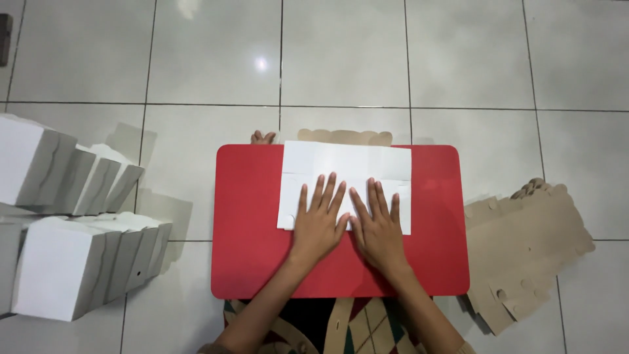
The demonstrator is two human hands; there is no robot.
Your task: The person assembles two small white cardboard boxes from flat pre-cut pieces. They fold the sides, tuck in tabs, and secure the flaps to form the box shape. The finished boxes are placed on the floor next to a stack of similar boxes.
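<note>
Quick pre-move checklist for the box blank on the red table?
1. Both hands flat on blank: left hand, right hand: ok.
2. White blank wholly on red table: not ok, its scalloped brown flap overhangs the far edge.
3. Blank square to table edges: ok.
4. Fold creased fully: cannot tell.
5. Flat brown blanks stacked on the floor at right: ok.
6. Folded white boxes piled at left, off the table: ok.

White card sheet [346, 172], red table [249, 262], brown flats [524, 242]
</note>
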